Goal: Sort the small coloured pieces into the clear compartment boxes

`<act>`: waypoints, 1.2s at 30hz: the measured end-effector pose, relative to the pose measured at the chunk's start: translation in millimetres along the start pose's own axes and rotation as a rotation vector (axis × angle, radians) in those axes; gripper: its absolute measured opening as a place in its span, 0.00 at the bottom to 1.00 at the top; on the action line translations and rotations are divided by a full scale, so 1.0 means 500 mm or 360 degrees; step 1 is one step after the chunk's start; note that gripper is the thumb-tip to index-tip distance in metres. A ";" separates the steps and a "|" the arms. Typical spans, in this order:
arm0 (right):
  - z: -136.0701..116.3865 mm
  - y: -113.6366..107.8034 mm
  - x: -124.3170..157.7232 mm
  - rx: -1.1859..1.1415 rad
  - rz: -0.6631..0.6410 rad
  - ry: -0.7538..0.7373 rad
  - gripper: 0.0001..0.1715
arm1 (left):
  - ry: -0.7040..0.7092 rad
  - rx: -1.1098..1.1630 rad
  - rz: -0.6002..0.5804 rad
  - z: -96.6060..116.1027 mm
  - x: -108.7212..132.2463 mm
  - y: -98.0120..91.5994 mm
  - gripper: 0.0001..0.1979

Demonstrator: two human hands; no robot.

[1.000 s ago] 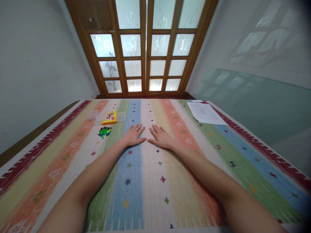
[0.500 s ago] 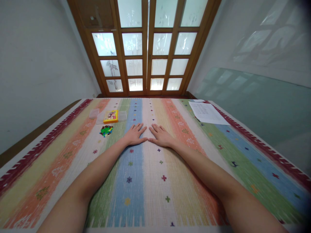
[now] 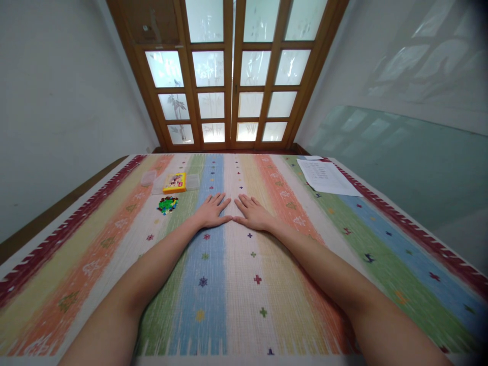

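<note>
My left hand (image 3: 212, 211) lies flat on the striped tablecloth (image 3: 244, 305), fingers spread and holding nothing. Beside it my right hand (image 3: 252, 212) rests palm down in the same way, with the two thumb tips meeting or nearly so. To the left of my left hand is a small pile of green, blue, dark and other coloured pieces (image 3: 168, 205), too small to make out singly. Just beyond the pile sits a yellow box (image 3: 174, 183) with a printed picture on it, among clear plastic containers (image 3: 192, 182).
Sheets of white paper with writing (image 3: 328, 178) lie at the far right of the table. Another small clear container (image 3: 148, 178) stands at the far left. Past the table's far edge is a wooden door with glass panes (image 3: 211, 104); a glass panel (image 3: 381, 152) leans along the right wall.
</note>
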State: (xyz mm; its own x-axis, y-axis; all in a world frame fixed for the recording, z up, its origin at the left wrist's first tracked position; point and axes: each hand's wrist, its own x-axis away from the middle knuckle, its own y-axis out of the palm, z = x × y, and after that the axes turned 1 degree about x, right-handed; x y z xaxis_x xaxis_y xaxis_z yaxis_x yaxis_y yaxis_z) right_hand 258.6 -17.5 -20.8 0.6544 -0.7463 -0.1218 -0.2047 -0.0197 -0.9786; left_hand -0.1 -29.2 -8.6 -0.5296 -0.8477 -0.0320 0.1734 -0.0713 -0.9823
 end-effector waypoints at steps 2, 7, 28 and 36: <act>0.000 0.000 0.000 0.0001 0.0001 0.0005 0.53 | 0.0001 -0.0002 0.0007 -0.002 -0.001 0.001 0.46; 0.000 0.001 -0.002 0.0016 -0.0022 -0.0006 0.54 | 0.0003 0.0002 0.0027 -0.004 0.000 0.002 0.46; -0.012 -0.030 0.022 -0.0462 0.0421 0.0038 0.18 | -0.0934 0.0027 0.0808 -0.269 0.260 -0.089 0.20; -0.017 -0.030 0.020 -0.0439 0.0397 -0.0033 0.19 | -0.0833 0.0120 0.0619 -0.283 0.210 -0.047 0.29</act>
State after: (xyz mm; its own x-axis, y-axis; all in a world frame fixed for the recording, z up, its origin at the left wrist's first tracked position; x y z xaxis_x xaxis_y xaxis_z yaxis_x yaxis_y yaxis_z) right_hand 262.2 -30.5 -5.7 0.5737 -0.7373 -0.3568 -0.5460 -0.0196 -0.8375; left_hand -177.1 -42.0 -15.1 0.0544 -0.9614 -0.2696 0.3388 0.2717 -0.9008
